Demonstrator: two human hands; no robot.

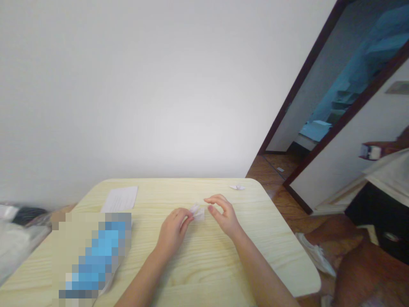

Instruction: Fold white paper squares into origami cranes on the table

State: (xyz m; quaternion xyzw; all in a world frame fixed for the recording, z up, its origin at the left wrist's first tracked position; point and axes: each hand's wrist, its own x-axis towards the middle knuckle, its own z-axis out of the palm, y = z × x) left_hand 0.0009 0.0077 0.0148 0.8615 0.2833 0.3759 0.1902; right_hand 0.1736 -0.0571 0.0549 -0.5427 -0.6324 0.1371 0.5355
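Observation:
Between finger and thumb, my left hand [175,228] pinches a small piece of folded white paper [198,214] over the middle of the table. Creases or flaps show on the paper, but its exact shape is hard to make out. Just right of it hovers my right hand [224,215], with thumb and fingers apart and nothing between them. A small folded paper piece with pointed ends, like an origami crane [237,187], sits near the table's back right corner.
The pale wood-grain table [268,238] stands against a white wall. White sheets of paper [119,198] lie at the back left, with a blurred-out blue item [102,251] in front of them. Beyond the right edge are a doorway and a cluttered floor.

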